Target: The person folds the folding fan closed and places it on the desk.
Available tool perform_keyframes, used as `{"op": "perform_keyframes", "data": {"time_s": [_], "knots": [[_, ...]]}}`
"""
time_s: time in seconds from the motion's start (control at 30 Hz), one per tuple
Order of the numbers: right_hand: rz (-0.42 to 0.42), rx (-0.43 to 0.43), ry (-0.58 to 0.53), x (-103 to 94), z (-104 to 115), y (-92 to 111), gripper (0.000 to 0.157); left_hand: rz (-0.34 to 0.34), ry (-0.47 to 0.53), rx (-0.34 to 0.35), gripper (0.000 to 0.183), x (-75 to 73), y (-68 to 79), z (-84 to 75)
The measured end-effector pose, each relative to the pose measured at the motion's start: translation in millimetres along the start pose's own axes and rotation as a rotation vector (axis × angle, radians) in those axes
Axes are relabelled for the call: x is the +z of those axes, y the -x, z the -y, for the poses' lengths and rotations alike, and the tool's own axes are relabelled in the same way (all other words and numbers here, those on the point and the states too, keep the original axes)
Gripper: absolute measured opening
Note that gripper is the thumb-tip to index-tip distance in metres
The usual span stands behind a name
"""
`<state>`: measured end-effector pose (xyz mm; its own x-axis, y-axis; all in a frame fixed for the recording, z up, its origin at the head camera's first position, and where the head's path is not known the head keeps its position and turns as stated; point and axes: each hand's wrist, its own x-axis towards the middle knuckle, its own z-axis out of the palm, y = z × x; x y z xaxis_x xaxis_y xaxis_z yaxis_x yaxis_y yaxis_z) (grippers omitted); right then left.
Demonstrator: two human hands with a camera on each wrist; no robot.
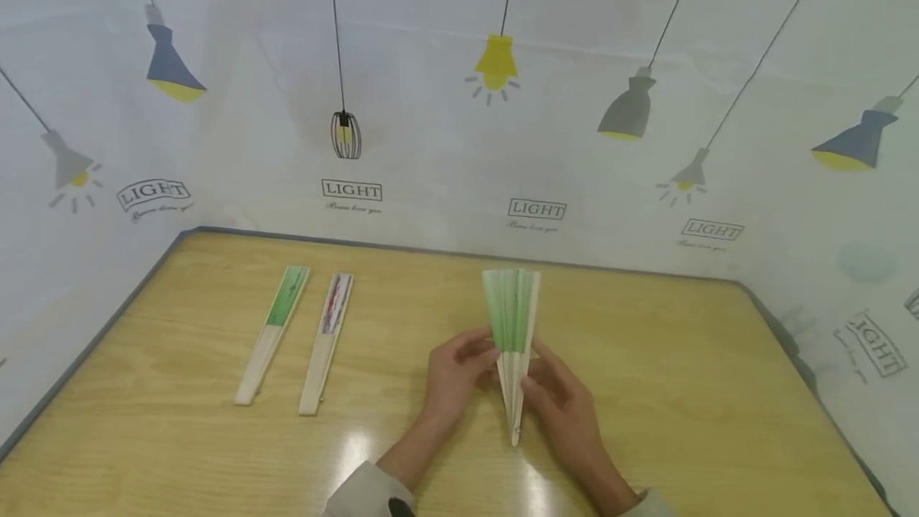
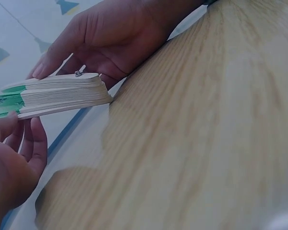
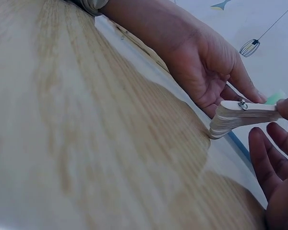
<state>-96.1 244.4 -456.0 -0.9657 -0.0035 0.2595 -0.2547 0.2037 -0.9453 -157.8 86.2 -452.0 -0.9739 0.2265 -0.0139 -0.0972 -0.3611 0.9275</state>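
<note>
A folding fan with green leaf and pale ribs is spread slightly, its narrow pivot end toward the person. The left hand pinches its left edge between thumb and fingers. On the opposite edge, the right hand pinches the outer rib, thumb in front. In the left wrist view the stacked ribs of the fan show edge-on, with a small metal ring at the pivot. The right wrist view shows that pivot end of the fan close above the tabletop.
Two closed folding fans lie on the wooden table at the left: a green one and one with a red and dark pattern. A white cloth printed with lamps stands round the table's back and sides.
</note>
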Motion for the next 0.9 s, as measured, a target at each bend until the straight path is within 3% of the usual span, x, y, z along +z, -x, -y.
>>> {"op": "perform_keyframes", "data": {"time_s": [0.23,0.43,0.6,0.77,0.9], "knots": [[0.035,0.017,-0.038,3.6,1,0,0.05,0.017,-0.079,-0.028,0.032,-4.8,0.1,2.3],[0.041,0.011,-0.031,4.8,20,0,0.05,0.037,-0.083,-0.002,0.031,-3.4,0.0,2.2],[0.061,0.001,0.015,4.6,29,-1,0.05,0.033,-0.133,0.003,0.028,0.2,4.1,-9.0],[0.079,0.018,0.038,3.6,27,-1,0.048,0.02,-0.115,0.009,0.028,1.3,5.3,-13.3],[0.098,0.017,0.044,1.4,16,-1,0.043,0.031,-0.091,0.0,0.029,-1.7,2.1,-4.3]]}}
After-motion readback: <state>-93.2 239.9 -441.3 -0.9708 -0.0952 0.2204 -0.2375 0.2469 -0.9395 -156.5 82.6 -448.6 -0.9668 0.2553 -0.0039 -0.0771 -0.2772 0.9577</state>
